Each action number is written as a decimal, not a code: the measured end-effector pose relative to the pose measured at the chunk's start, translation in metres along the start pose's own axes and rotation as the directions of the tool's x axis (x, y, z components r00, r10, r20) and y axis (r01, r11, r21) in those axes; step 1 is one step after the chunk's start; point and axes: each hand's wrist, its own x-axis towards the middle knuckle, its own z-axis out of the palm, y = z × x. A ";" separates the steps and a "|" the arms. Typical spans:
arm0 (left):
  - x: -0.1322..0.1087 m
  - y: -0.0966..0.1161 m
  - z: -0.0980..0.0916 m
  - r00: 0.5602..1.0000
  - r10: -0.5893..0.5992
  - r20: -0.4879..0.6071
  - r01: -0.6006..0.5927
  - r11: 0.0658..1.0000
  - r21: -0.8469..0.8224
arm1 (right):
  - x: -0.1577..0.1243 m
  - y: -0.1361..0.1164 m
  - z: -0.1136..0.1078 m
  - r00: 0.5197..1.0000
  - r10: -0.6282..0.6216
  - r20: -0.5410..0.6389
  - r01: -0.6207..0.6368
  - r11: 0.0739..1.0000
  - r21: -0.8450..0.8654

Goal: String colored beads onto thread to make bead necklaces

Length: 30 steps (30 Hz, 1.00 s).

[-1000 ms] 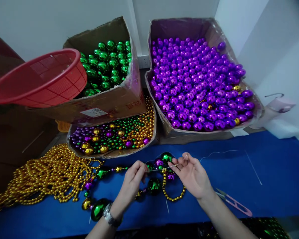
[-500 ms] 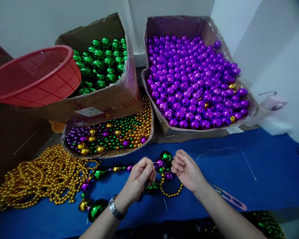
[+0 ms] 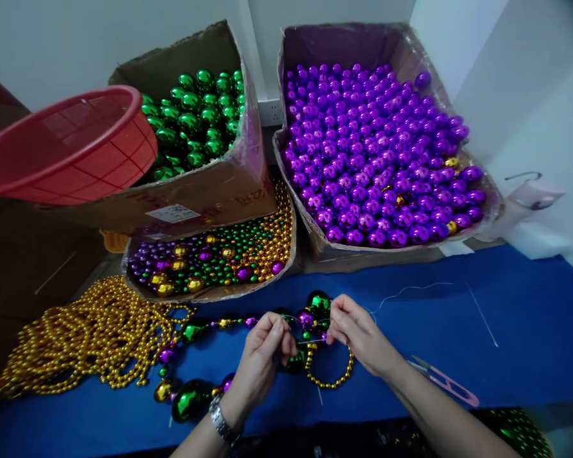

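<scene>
My left hand (image 3: pixel 267 348), with a metal watch on its wrist, pinches a thin pale string (image 3: pixel 311 341) above the blue cloth. The string spans the small gap to my right hand (image 3: pixel 360 334), whose fingers also close on it. Behind and below the hands lies a bead garland (image 3: pixel 191 399) of green, purple and gold beads, curving away to the left. A large green bead (image 3: pixel 319 304) sits just beyond the fingers. Under the right hand rests a small loop of gold beads (image 3: pixel 331 385). My hands cover part of the garland.
A box of purple beads (image 3: pixel 363 249) stands back right, a box of green beads (image 3: pixel 210 202) back left, with a red basket (image 3: pixel 76 168) by it. Mixed beads fill a lower box (image 3: pixel 229 294). Gold bead strands (image 3: pixel 90 337) lie left; pink-handled scissors (image 3: pixel 451 383) lie right.
My left hand has shifted slightly left and down, and my right hand has turned, its fingertips now pointing toward the left hand. The string stays between them. The whole view has shifted slightly.
</scene>
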 end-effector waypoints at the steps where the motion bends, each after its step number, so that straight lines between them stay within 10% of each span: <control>1: -0.001 0.006 0.002 0.999 0.036 0.006 -0.036 0.998 0.054 | -0.002 -0.003 0.001 1.000 -0.012 0.006 0.012 0.995 -0.102; 5: 0.001 0.029 0.012 0.927 0.340 0.157 -0.374 0.835 0.404 | -0.008 -0.016 0.011 0.982 -0.127 0.139 0.187 0.743 -0.642; 10: 0.016 0.035 0.025 0.879 0.389 0.274 -0.466 0.823 0.326 | -0.015 -0.037 0.021 0.946 -0.248 0.208 0.315 0.562 -0.765; 16: 0.024 0.027 0.036 0.872 0.222 0.437 -0.389 0.855 0.342 | -0.022 -0.056 0.018 0.958 -0.277 0.075 0.257 0.711 -0.655; 23: 0.029 0.018 0.038 0.924 0.118 0.364 -0.262 0.888 0.378 | -0.014 -0.039 0.008 0.979 -0.172 -0.109 0.124 0.928 -0.351; 30: 0.028 0.026 0.039 0.929 0.141 0.341 -0.259 0.907 0.331 | -0.013 -0.038 0.005 0.979 -0.161 -0.126 0.120 0.951 -0.286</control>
